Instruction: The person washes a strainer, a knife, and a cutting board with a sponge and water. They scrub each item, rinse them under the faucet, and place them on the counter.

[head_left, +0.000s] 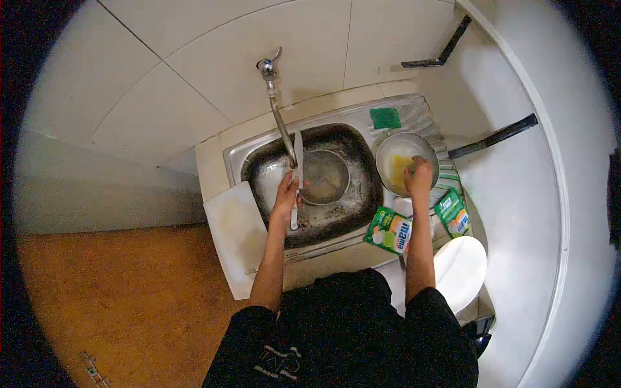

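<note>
My left hand (286,195) is closed round the pale handle of a knife (298,147). The knife's blade points up toward the tap, above the sink. Over a round bowl or pan (386,154) to the right of the sink, my right hand (418,174) has its fingers closed at the edge of a yellow sponge (400,167). The bowl seems to hold cloudy liquid; my fingertips are partly hidden. Beneath the knife, a round metal vessel (333,178) sits in the stained sink (365,216).
The tap (278,119) reaches over the basin. A green scouring pad (385,118) lies behind the bowl. Two green "mama" packets (389,231) (453,212) flank my right forearm. White board (236,223) stands left, white oval object (462,271) right. Black bar (495,138) extends beyond the bowl.
</note>
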A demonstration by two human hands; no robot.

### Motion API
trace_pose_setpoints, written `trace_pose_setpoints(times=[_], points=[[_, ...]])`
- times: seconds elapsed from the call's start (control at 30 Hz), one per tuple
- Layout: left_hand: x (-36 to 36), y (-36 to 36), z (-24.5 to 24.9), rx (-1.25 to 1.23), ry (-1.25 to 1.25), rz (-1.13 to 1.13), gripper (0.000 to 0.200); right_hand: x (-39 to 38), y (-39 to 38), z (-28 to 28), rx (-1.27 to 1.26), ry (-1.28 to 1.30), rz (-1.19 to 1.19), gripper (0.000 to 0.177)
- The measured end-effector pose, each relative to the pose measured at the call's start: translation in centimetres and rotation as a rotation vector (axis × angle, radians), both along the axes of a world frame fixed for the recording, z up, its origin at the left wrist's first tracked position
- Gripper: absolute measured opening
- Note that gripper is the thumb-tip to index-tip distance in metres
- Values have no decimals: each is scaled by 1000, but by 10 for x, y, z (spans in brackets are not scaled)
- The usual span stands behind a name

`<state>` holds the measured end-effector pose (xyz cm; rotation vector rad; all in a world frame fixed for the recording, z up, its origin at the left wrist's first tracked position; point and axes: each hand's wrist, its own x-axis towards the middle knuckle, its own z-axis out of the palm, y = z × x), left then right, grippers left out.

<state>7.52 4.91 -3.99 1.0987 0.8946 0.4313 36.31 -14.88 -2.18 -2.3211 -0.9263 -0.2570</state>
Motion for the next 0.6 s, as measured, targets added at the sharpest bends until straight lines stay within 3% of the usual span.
trace_pose_setpoints(times=[0.07,0.13,0.2,0.3,0.37,0.4,0.5,0.57,0.6], points=[[-1,-3,5,-30,-6,-1,43,17,-8,-23,-287,-87,-66,43],[0,-1,6,-52,-15,8,43,38,-13,-72,-362,-175,-89,47],[0,-4,8,-81,-32,35,38,41,-14,-78,-442,-255,-106,51],[1,-11,30,-148,78,53,32,47,-18,-80,-423,-165,55,52],[2,-11,29,-162,65,49,29,52,-15,-72,-448,243,-67,49],[3,-10,28,-171,56,45,26,52,-13,-65,-449,237,-64,49],[4,-7,19,-142,9,6,25,44,-18,-47,-438,237,-100,43],[5,-5,14,-153,8,-12,24,35,-21,-36,-11,-154,-97,36],[7,-3,14,-161,5,-19,23,29,-17,-19,-10,-156,-99,36]])
